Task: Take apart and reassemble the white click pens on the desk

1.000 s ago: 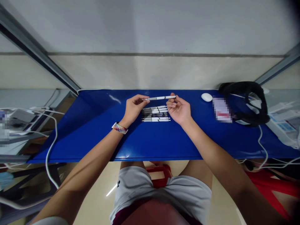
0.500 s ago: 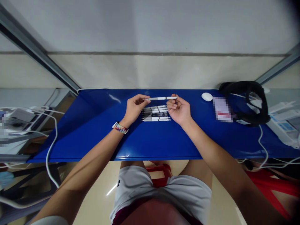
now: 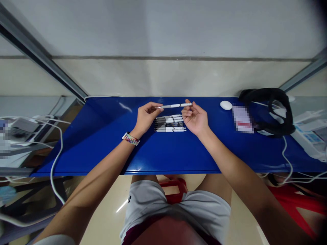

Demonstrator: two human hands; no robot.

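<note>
A white pen (image 3: 175, 105) with a grey grip section spans the gap between my two hands, roughly level and slightly higher at its right end. My left hand (image 3: 147, 117) pinches the grip end between thumb and fingers. At the other end, my right hand (image 3: 196, 118) holds the pen between thumb and fingertips, its palm turned up. Just below lies a row of several similar pens (image 3: 170, 129), side by side on the blue table (image 3: 168, 153), between my hands. A colourful band (image 3: 131, 139) circles my left wrist.
To the right are a white mouse-like object (image 3: 226, 105), a blurred-out card (image 3: 242, 119) and a black headset-like strap (image 3: 288, 112). White cables (image 3: 57, 153) hang over the left side. A wall (image 3: 176, 78) stands behind the table; a red stool (image 3: 182, 187) shows below.
The right end of the held pen has risen slightly, and the dark marks on its barrel look different. My fingers have shifted a little; the row of pens is unchanged.
</note>
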